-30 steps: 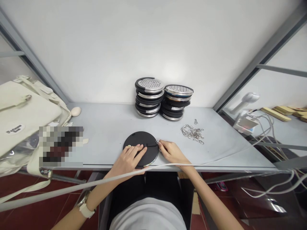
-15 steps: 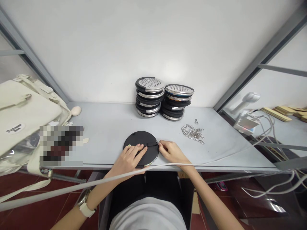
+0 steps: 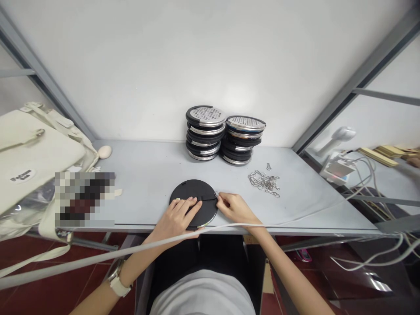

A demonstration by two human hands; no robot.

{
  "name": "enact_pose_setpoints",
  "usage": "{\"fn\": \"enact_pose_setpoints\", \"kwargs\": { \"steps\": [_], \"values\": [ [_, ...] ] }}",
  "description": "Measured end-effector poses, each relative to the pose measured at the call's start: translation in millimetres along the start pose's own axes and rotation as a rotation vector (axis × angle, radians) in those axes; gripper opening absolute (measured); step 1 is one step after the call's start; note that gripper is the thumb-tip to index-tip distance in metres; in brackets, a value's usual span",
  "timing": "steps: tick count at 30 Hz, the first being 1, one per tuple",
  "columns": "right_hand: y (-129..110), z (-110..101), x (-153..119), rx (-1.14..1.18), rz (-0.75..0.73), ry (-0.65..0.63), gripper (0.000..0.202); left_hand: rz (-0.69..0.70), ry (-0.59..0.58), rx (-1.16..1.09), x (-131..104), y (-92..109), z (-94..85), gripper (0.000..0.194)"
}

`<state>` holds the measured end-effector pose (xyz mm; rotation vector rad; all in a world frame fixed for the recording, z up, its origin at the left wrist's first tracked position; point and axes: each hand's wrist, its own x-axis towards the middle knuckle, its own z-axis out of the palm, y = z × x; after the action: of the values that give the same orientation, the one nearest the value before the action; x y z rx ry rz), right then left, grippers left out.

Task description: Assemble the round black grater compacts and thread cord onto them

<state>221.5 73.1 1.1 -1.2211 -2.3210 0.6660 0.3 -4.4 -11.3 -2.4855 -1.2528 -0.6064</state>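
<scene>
A black round disc with a slot running to its right edge lies near the front of the table. Across its lower left part rests my left hand, fingers on top and thumb by the near rim, gripping it. My right hand is closed in a pinch at the disc's right edge. A small metal clip pokes out from those fingertips, touching the disc beside the slot; its lower part is hidden. Several similar metal clips lie in a loose heap to the right, with a single clip just behind.
Two stacks of round discs with perforated metal tops, a left stack and a right stack, stand against the wall. A cream bag sits at left. One white cable crosses before my forearms. A handheld scanner is beyond the right frame.
Both hands, the disc and the clip hold nearly the same positions. At the far right edge, something like a hand has appeared by the yellowish strips.
</scene>
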Motion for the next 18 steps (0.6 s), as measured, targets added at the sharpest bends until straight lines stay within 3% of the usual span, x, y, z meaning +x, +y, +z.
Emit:
{"fn": "enact_pose_setpoints", "kwargs": {
  "steps": [12, 18],
  "values": [
    [0.6, -1.6, 0.4, -0.044, -0.011, -0.020, 0.033, -0.008, -0.045, -0.006, -2.8, -1.7, 3.1, 0.057],
    [0.1, -2.3, -0.2, -0.043, -0.007, -0.018, 0.034, -0.006, -0.010, -0.004, -0.9, -0.5, 1.1, 0.057]
  ]
}}
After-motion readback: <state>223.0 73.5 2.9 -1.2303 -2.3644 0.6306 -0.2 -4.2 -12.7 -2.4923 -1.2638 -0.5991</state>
